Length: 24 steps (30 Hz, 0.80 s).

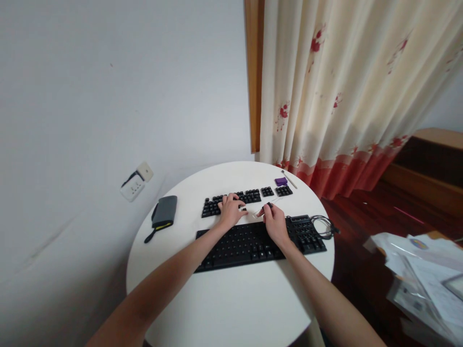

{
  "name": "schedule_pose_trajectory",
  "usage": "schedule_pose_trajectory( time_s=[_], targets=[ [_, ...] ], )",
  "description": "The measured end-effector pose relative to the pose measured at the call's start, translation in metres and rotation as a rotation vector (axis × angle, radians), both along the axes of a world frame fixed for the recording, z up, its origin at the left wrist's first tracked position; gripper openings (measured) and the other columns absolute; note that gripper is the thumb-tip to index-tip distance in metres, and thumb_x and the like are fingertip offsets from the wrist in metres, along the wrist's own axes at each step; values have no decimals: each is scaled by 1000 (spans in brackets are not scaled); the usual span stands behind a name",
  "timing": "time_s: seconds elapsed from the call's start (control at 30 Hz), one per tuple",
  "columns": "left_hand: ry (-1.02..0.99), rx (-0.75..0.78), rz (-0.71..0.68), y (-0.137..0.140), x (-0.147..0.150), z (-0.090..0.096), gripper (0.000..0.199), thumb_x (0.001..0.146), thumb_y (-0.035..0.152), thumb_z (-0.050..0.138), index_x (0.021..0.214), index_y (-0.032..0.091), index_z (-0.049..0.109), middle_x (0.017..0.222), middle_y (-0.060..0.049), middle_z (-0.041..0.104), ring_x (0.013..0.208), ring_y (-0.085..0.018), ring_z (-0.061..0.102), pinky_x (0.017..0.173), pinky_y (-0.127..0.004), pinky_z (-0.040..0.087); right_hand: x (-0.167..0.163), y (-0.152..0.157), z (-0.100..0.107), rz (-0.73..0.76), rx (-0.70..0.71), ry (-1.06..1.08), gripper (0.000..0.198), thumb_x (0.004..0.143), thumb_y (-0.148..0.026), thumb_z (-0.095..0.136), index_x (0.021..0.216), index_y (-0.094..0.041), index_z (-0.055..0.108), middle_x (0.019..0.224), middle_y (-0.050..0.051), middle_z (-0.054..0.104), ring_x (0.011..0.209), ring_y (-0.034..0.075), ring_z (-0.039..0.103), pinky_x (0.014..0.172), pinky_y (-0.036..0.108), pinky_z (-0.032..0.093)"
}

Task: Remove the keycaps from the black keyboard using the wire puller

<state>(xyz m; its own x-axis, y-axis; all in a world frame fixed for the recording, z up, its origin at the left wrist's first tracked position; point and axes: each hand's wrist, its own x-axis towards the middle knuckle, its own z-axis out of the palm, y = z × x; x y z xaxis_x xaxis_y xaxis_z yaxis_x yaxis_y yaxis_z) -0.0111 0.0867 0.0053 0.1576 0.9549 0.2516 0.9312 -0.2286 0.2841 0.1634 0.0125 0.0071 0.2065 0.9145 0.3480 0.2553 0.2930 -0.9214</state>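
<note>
My left hand (230,210) reaches over rows of loose black keycaps (252,196) laid out on the table. A small black keycap (243,209) shows between its thumb and a finger. In my right hand (276,222) is a keycap puller (266,206) with a black handle, its thin wire loops pointing left toward my other hand. Both forearms cross a black keyboard (238,246), which lies lengthwise in front of me with many bare key posts showing. Several larger keys are still seated near its lower edge and right side.
The round white table (224,303) stands against the wall. A grey pouch (165,211) with a strap lies left. At the back right are a purple cloth (280,181) and a thin brush (289,179). The coiled keyboard cable (327,226) reaches the right edge.
</note>
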Motion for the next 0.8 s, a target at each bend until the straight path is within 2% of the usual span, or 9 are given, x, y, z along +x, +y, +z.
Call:
schedule_pose_trajectory(
  time_s=[0.17, 0.4, 0.8],
  targets=[
    [-5, 35, 40, 3, -1, 0, 39, 69, 40, 81, 104, 30, 68, 126, -6, 47, 114, -30, 39, 90, -41, 33, -1, 0, -1, 13, -13, 2, 45, 97, -44, 40, 70, -18, 64, 61, 1, 59, 55, 16, 50, 55, 26, 36],
    [-3, 28, 68, 8, -2, 0, 50, 71, 39, 78, 116, 29, 59, 131, -7, 43, 118, -32, 38, 94, -43, 32, -1, -2, 0, 18, -15, -5, 44, 97, -43, 41, 70, -18, 63, 60, 1, 58, 54, 15, 50, 56, 26, 36],
    [-11, 46, 86, 11, -6, -3, 52, 71, 41, 79, 118, 30, 59, 131, -7, 44, 118, -31, 38, 94, -42, 33, -1, -2, 1, 26, -30, -5, 44, 96, -45, 41, 68, -18, 62, 58, 0, 58, 53, 15, 49, 56, 26, 36]
  ],
)
